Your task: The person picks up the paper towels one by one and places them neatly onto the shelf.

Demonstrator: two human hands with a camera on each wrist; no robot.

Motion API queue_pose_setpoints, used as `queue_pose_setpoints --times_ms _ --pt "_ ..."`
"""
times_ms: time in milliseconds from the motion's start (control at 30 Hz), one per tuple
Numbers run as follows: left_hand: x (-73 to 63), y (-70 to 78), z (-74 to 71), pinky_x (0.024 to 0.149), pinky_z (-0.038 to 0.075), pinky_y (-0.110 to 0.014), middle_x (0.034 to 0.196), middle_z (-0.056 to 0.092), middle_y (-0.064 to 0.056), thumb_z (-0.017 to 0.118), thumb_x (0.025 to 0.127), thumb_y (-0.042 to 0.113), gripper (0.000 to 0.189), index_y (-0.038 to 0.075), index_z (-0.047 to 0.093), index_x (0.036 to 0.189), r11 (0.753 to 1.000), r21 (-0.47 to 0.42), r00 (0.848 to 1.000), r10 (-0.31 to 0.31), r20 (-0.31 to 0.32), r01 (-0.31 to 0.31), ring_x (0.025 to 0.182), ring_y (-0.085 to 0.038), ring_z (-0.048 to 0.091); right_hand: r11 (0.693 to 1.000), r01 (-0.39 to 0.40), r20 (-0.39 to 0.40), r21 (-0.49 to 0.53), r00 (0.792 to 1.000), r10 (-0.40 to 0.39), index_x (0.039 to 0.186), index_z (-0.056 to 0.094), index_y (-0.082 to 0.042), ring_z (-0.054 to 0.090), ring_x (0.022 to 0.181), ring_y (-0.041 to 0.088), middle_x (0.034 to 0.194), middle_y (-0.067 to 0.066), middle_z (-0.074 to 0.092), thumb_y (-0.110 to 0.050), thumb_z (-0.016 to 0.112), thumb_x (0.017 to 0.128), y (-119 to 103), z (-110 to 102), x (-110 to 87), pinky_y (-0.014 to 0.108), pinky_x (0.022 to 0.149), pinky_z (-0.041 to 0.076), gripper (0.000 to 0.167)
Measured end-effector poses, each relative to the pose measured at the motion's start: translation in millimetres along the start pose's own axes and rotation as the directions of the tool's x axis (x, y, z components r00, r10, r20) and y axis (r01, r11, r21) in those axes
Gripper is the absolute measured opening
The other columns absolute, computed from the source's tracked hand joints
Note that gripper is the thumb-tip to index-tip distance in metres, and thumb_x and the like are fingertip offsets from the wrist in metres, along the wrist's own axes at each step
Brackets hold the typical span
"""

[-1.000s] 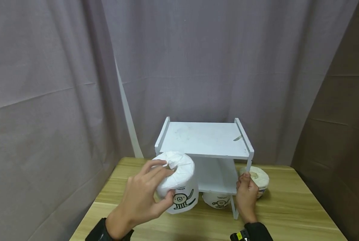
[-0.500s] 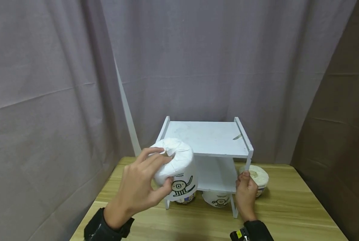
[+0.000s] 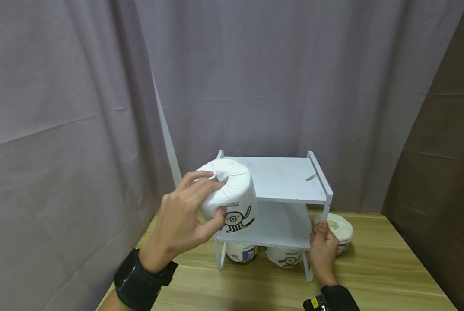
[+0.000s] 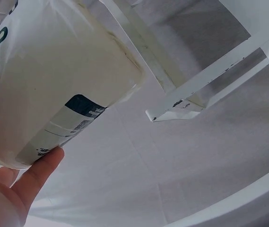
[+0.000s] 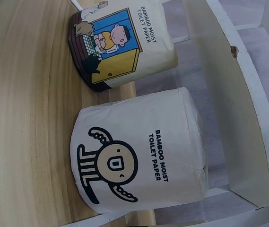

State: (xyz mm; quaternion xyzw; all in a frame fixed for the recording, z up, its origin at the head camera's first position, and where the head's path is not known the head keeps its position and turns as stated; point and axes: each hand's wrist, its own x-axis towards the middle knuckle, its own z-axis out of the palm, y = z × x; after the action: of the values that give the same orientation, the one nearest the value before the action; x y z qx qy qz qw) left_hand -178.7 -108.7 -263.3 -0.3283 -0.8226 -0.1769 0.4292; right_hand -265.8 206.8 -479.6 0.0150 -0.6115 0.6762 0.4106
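Observation:
My left hand [image 3: 187, 211] holds a wrapped white toilet paper roll [image 3: 236, 190] by its top and side, fingertips at the centre hole. The roll is tilted in the air, before the front left of a white two-tier rack [image 3: 282, 177], and hides that corner. In the left wrist view, a thumb or finger presses near the roll's printed label [image 4: 84, 106]. My right hand [image 3: 323, 252] grips the rack's front right upright. Under the lower shelf stand two toilet paper rolls, one with a cartoon figure [image 5: 115, 161] and one with a colourful picture [image 5: 115, 42].
Another toilet paper roll [image 3: 341, 228] stands on the wooden table [image 3: 387, 263], right of the rack and partly behind my right hand. Grey curtains [image 3: 274, 86] hang close behind the rack and along the left side. The rack's lower shelf [image 3: 284, 224] shows below the top one.
My left hand has raised the toilet paper roll from beside the lower shelf to about the top shelf's height. The left roll underneath has come into sight. My right hand keeps its grip.

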Motion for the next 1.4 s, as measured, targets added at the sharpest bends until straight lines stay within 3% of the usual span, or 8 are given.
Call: queue_pose_setpoints --times_ms 133,367,833,1067,1400 --pt "9.2 -1.0 5.9 0.052 0.054 -0.036 0.121 0.076 0.005 0.067 0.087 0.035 0.037 0.018 0.075 0.119 1.000 -0.006 1.000 -0.024 0.001 0.024 0.127 -0.017 0.061 0.998 0.019 0.002 -0.053 1.000 -0.019 0.069 0.043 0.009 0.029 0.048 0.001 0.054 -0.014 0.036 -0.025 0.039 0.116 -1 -8 3.1 0.029 0.047 0.020 0.058" --pt "27.5 -10.0 15.2 0.050 0.053 -0.039 0.122 0.076 0.003 0.065 0.089 0.039 0.041 0.018 0.075 0.123 0.998 0.027 0.998 -0.052 0.020 0.052 0.127 -0.017 0.060 1.000 0.004 0.019 0.024 1.000 -0.005 0.070 0.039 0.011 0.026 0.046 0.002 0.053 -0.010 0.032 -0.024 0.040 0.116 -1 -10 3.9 0.034 0.045 0.013 0.057" --pt "43.7 -20.6 29.8 0.050 0.051 -0.038 0.125 0.075 0.000 0.064 0.090 0.041 0.045 0.018 0.075 0.127 0.995 0.062 0.995 -0.077 0.063 0.073 0.127 -0.019 0.060 0.999 0.022 -0.007 -0.050 1.000 -0.022 0.074 0.044 0.011 0.031 0.049 0.000 0.056 -0.013 0.037 -0.025 0.039 0.116 -1 -8 4.4 0.028 0.046 0.022 0.056" --pt "56.7 -26.1 34.6 0.050 0.053 -0.040 0.126 0.075 -0.001 0.063 0.090 0.042 0.047 0.018 0.074 0.129 0.994 0.071 0.994 -0.087 0.064 0.083 0.128 -0.020 0.059 1.000 -0.009 0.004 -0.015 1.000 0.009 0.074 0.044 0.009 0.031 0.049 0.000 0.056 -0.012 0.036 -0.027 0.040 0.116 -1 -7 5.1 0.031 0.047 0.019 0.056" --pt "67.7 -33.0 47.0 0.051 0.052 -0.038 0.133 0.072 0.002 0.061 0.092 0.043 0.053 0.021 0.069 0.139 0.990 0.107 0.983 -0.112 0.146 0.097 0.131 -0.019 0.057 1.000 -0.024 0.014 -0.002 1.000 0.024 0.075 0.044 0.009 0.030 0.048 0.002 0.056 -0.011 0.034 -0.025 0.038 0.116 2 -4 3.0 0.031 0.047 0.018 0.054"
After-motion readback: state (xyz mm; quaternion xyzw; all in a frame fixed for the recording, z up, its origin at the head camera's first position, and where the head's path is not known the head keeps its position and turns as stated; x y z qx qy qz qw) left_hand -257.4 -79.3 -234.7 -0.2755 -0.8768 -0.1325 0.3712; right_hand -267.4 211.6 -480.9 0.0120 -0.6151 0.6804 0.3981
